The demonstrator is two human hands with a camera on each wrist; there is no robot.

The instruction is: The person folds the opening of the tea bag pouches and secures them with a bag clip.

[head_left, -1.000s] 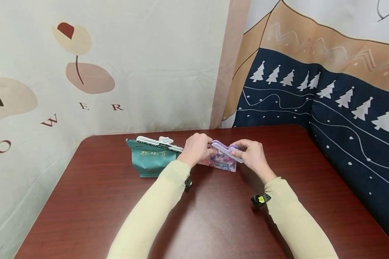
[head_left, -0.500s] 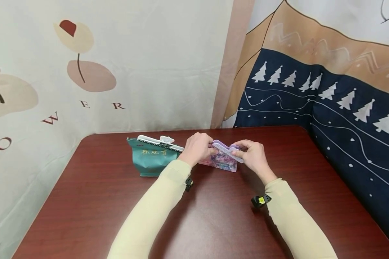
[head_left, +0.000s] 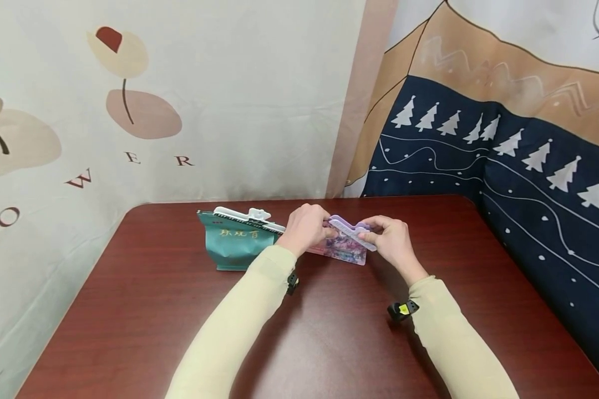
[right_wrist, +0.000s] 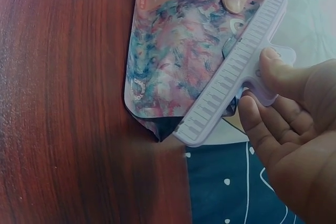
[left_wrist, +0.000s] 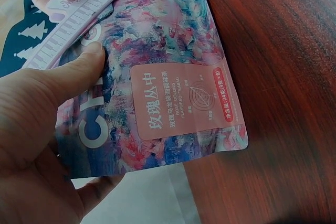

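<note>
My left hand (head_left: 306, 228) pinches a colourful pink and blue tea bag pouch (left_wrist: 157, 35) near its top, thumb in front and fingers behind. The pouch stands on the table with a pink label (left_wrist: 178, 100) on its face. With thumb and fingers, my right hand (head_left: 390, 239) grips the handle of a long lavender sealing clip (right_wrist: 231, 72) printed with piano keys. The clip lies slantwise across the pouch's top edge, beside my left thumb. How far its two bars part is hard to tell.
Left of my hands stands a teal pouch (head_left: 237, 246) with a white clip (head_left: 244, 216) along its top. The brown wooden table (head_left: 339, 343) reaches back to a pale printed curtain (head_left: 254, 111) and a dark one with trees (head_left: 429, 149).
The whole head view shifts slightly right as the camera moves. Both hands keep their hold on the pouch and the clip, with no clear movement between them.
</note>
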